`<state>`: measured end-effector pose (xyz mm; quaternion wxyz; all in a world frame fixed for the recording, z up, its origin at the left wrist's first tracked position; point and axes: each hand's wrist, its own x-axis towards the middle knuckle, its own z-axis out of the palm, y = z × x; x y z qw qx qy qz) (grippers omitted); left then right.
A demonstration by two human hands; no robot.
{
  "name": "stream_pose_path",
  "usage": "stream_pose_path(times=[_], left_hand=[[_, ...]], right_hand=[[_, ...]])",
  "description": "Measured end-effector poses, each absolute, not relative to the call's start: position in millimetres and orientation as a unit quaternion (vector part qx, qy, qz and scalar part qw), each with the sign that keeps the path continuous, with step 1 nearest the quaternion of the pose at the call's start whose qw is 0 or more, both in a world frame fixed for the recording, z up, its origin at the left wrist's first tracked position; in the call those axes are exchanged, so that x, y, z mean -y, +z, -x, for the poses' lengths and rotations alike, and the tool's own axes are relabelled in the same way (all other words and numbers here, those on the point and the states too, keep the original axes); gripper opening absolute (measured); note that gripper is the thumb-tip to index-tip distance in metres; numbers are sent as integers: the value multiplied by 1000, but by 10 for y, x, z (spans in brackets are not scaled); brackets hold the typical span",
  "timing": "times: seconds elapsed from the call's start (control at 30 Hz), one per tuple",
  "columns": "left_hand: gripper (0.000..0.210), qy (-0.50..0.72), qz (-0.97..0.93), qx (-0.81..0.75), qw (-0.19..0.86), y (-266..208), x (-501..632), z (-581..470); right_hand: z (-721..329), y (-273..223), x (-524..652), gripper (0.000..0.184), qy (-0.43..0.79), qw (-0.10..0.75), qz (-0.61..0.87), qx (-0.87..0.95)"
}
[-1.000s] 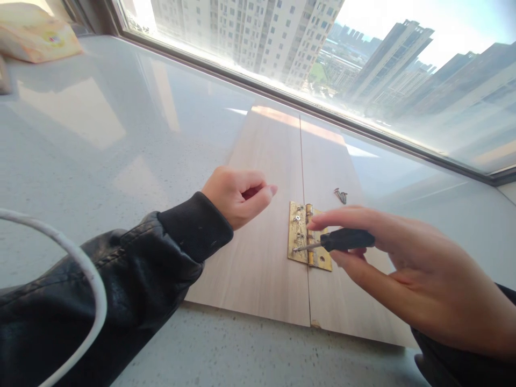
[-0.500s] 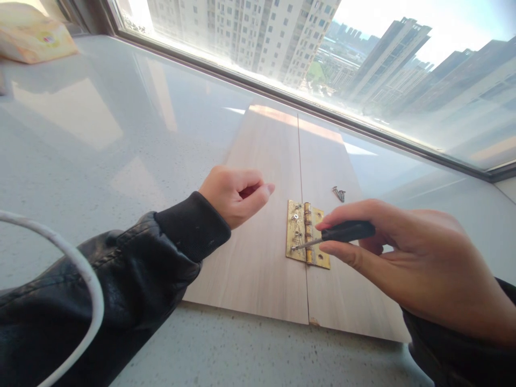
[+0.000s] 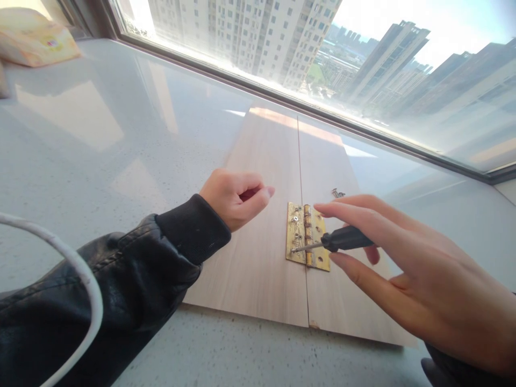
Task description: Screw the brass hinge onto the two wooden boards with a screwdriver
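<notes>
Roughly, looks under halfway on the brass hinge (image 3: 308, 235), laid open over the seam between left board (image 3: 242, 274) and right board (image 3: 342, 309). Can see screws (image 3: 296, 219) in the left leaf, some seemingly proud, so wouldn't call that side finished. Can see bare holes in the right leaf; would count that side as undone. Also see loose screws (image 3: 337, 193) beyond the hinge, on the right board, partly hidden.

Got the screwdriver (image 3: 347, 238) in from the right, with its tip at the nearest screw of the left leaf. See right hand (image 3: 423, 274) with thumb and forefinger spread to either side of the handle; can't tell about palm contact. See left hand (image 3: 237, 199) over the left board, curled into a loose fist, with nothing visible inside.

Versus half a second ago: gone from a pinch on the handle to spread fingers on the right, now covering more of the loose screws. No clear change on the left.
</notes>
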<state>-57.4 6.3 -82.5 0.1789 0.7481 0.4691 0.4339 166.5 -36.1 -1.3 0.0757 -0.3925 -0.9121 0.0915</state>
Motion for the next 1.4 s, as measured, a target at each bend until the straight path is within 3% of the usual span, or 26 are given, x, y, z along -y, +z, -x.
stream_pose_path(times=[0.17, 0.33, 0.67, 0.83, 0.97, 1.03, 1.1, 1.4], left_hand=[[37, 431, -748, -472, 180, -815, -59, 581], [37, 428, -747, -476, 182, -817, -61, 578], [36, 426, -750, -473, 178, -814, -59, 594], [37, 429, -751, -470, 176, -816, -61, 580], [37, 435, -749, -469, 175, -827, -65, 581], [36, 437, -750, -466, 173, -831, -66, 584], [35, 437, -751, -463, 173, -833, -67, 587], [36, 433, -748, -469, 180, -822, -61, 581]], right_hand=[[-1713, -13, 318, 49, 115, 107, 380, 912], [-1718, -16, 313, 19, 117, 96, 392, 907], [-1610, -44, 384, 6, 127, 109, 413, 895], [-1497, -72, 397, 15, 123, 139, 461, 868], [-1510, -110, 322, 9, 107, 149, 486, 854], [-1528, -129, 303, 18, 121, 161, 472, 858], [-1547, -131, 300, 25, 129, 155, 454, 868], [-1664, -16, 298, 24, 159, 99, 429, 884]])
